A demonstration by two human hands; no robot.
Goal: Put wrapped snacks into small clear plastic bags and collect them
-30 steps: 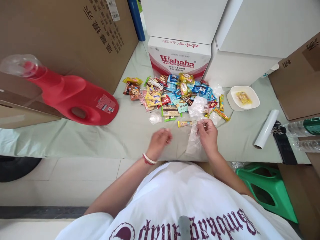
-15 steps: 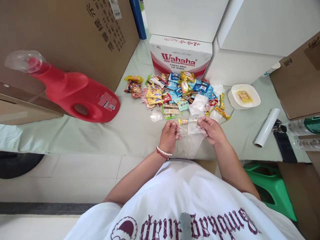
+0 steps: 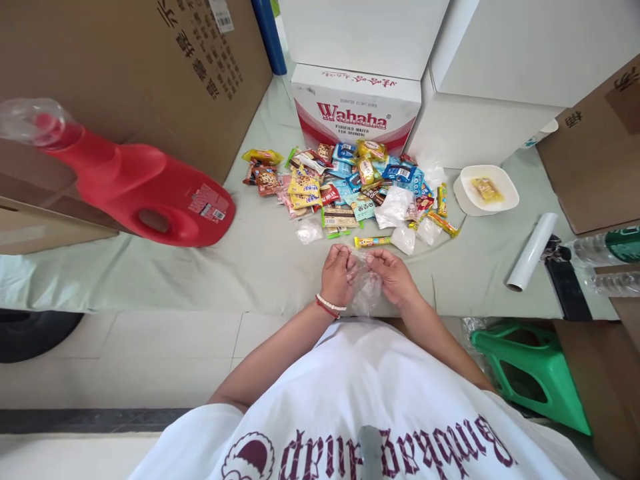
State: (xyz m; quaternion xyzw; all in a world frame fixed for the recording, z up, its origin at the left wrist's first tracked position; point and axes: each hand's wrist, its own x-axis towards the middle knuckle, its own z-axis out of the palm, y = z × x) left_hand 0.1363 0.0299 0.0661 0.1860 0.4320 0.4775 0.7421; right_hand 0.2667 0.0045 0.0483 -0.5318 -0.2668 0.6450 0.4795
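Between my hands hangs a clear plastic bag point(image 3: 367, 293), crumpled and see-through. My left hand point(image 3: 339, 272) pinches its upper left edge. My right hand point(image 3: 391, 272) has its fingertips closed on the bag's top right, close to the left. Just beyond my fingers lies a thin yellow snack stick point(image 3: 373, 241). A crumpled clear bag point(image 3: 403, 239) touches its right end. Farther back is a pile of wrapped snacks point(image 3: 345, 180) in yellow, blue, brown and red packets. Another crumpled bag point(image 3: 309, 231) lies left of the stick.
A red jug point(image 3: 165, 193) stands left by a large cardboard box point(image 3: 200, 120). Behind the pile is a Wahaba carton point(image 3: 357, 110). On the right are a white bowl point(image 3: 463, 190) holding a yellow packet, a white roll point(image 3: 533, 253), plastic bottles point(image 3: 607, 247) and a green stool point(image 3: 545, 393).
My right hand has moved left towards my left hand. The bag, spread wide before, is now gathered between them. The view has shifted slightly.
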